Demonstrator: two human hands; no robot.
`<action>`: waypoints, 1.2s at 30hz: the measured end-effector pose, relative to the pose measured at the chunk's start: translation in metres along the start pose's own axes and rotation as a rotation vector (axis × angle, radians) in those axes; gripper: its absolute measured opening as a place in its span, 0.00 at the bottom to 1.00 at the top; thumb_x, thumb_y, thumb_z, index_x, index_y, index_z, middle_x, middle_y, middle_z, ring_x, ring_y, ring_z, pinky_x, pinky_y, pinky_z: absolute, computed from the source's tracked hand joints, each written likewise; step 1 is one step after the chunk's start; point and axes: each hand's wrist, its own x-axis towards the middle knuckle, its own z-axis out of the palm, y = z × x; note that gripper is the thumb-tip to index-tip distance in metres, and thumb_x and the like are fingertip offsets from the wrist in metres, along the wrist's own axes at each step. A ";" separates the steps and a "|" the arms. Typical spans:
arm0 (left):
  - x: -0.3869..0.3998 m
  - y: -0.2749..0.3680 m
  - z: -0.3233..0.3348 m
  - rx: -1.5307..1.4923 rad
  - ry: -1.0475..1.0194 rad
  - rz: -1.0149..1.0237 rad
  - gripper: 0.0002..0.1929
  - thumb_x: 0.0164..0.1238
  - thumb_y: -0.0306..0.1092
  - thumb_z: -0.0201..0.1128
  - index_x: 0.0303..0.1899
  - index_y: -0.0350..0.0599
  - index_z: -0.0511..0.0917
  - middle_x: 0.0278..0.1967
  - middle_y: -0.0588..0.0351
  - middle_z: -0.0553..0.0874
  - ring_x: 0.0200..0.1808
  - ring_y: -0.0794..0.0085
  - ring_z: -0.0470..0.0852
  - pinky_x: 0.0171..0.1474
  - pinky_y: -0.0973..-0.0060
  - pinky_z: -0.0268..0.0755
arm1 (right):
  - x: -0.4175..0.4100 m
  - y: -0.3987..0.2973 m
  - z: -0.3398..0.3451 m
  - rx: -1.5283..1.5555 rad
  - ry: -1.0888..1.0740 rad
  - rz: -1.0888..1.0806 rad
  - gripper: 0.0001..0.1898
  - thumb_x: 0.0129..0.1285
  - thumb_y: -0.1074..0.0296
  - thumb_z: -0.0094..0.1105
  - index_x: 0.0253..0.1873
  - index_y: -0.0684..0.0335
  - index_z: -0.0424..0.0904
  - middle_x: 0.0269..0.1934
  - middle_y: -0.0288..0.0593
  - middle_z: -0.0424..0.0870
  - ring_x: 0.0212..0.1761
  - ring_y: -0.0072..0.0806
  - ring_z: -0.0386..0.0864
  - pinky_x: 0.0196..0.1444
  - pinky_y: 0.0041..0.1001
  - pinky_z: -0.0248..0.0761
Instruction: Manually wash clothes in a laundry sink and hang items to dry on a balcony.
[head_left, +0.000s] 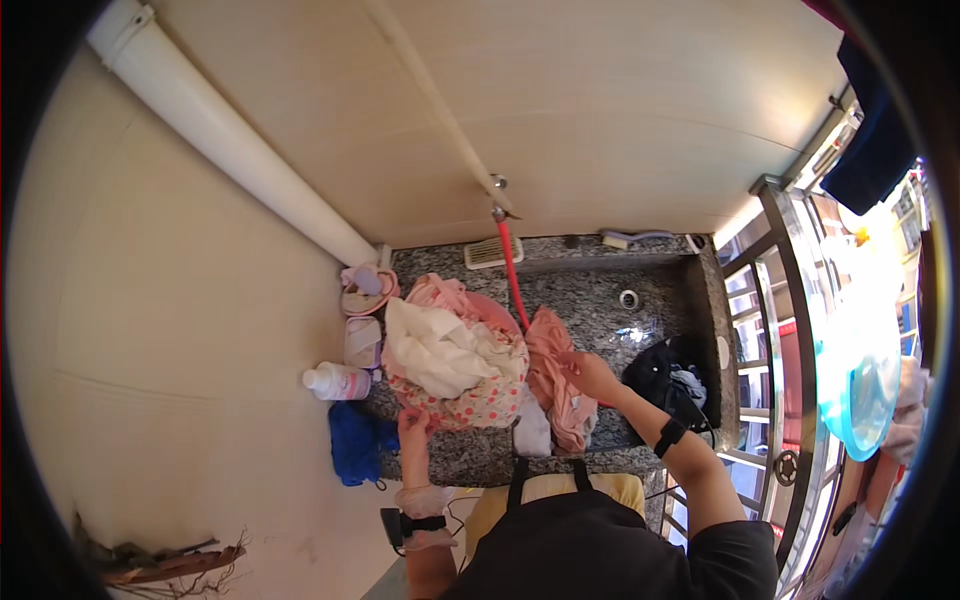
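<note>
My left hand (416, 422) touches the near left edge of a white cloth with red dots (487, 397), part of a laundry heap. A cream cloth (435, 345) lies on top of it, with a pink basin (491, 309) partly showing behind. My right hand (586, 375) is on a salmon-pink garment (551, 352), its fingers bent at the fabric; whether they grip it is unclear. The garment lies over the left side of the granite sink (585, 292). A white cloth (532, 427) lies between the heap and the garment. Dark clothes (660, 371) lie in the sink's right part.
A red hose (510, 262) runs from the wall tap (499, 214) down behind the pink garment. At left stand a white bottle (341, 381) and pink baskets (369, 300), near a blue cloth (354, 442). A brush (637, 237) lies on the back ledge. Metal railings (784, 300) stand right.
</note>
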 end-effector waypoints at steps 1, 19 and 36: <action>-0.001 0.000 -0.001 0.010 -0.024 -0.017 0.07 0.63 0.29 0.60 0.34 0.47 0.68 0.31 0.60 0.78 0.31 0.75 0.77 0.38 0.74 0.73 | 0.005 -0.029 0.001 0.070 0.060 -0.158 0.21 0.55 0.62 0.60 0.55 0.57 0.73 0.45 0.52 0.79 0.50 0.46 0.76 0.51 0.37 0.69; -0.056 0.007 0.079 -0.006 -0.104 0.128 0.11 0.62 0.28 0.62 0.34 0.47 0.65 0.28 0.62 0.77 0.27 0.83 0.73 0.31 0.85 0.63 | 0.051 -0.118 0.047 -0.289 0.058 -0.323 0.40 0.34 0.59 0.72 0.59 0.49 0.67 0.52 0.59 0.67 0.54 0.57 0.68 0.54 0.49 0.64; -0.057 0.038 0.235 0.221 -0.458 0.387 0.12 0.58 0.26 0.65 0.29 0.43 0.67 0.22 0.63 0.76 0.23 0.86 0.72 0.27 0.86 0.64 | -0.012 -0.089 -0.178 -0.321 0.512 -0.264 0.33 0.38 0.66 0.70 0.56 0.49 0.71 0.43 0.45 0.73 0.43 0.47 0.77 0.42 0.39 0.72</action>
